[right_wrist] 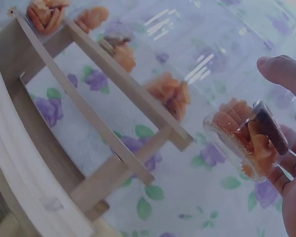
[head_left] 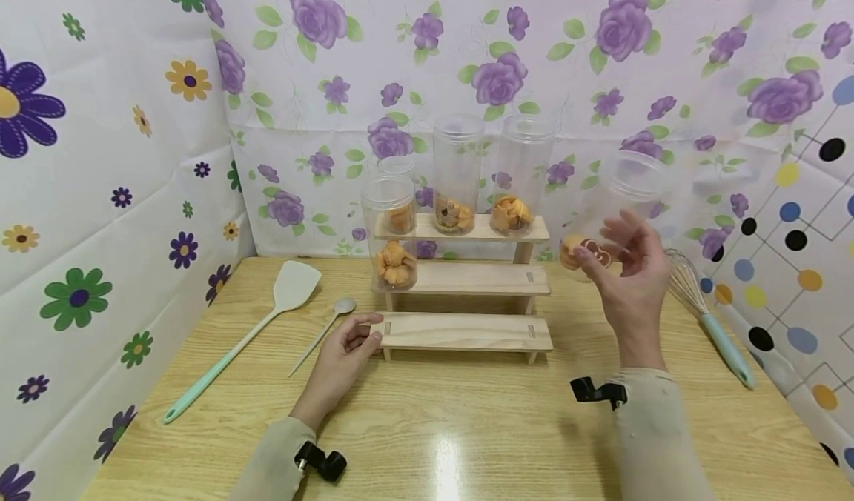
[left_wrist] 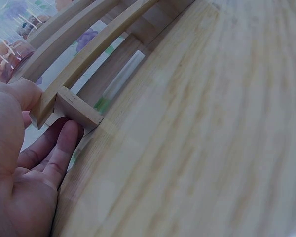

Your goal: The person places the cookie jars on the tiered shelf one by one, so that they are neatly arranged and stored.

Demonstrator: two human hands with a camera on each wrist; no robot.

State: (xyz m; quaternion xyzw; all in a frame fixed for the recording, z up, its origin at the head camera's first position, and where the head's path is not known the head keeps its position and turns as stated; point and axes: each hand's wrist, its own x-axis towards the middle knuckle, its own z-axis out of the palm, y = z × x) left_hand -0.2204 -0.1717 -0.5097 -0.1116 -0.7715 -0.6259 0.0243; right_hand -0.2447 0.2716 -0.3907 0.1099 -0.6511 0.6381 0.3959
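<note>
On the table stands a three-tier wooden display rack (head_left: 460, 330). My left hand (head_left: 343, 356) grips the left end of its lowest tier; in the left wrist view the thumb lies at the plank's edge and the fingers (left_wrist: 66, 143) touch the leg below. To the right of the rack, my right hand (head_left: 634, 279) holds a clear plastic jar (head_left: 634, 178) raised off the table. Cookies (right_wrist: 241, 133) lie in the bottom of that jar, one with a dark face. Three similar jars (head_left: 457, 167) stand on the top tier and one jar (head_left: 390, 227) on the middle tier's left end, each with orange-brown pieces inside.
Left of the rack lie a spatula (head_left: 293, 290) with a mint handle and a small spoon (head_left: 343, 307). A whisk (head_left: 714, 323) with a light-blue handle lies at the right, near the dotted wall cloth (head_left: 800, 279). Flowered cloth (head_left: 320, 115) hangs behind the rack.
</note>
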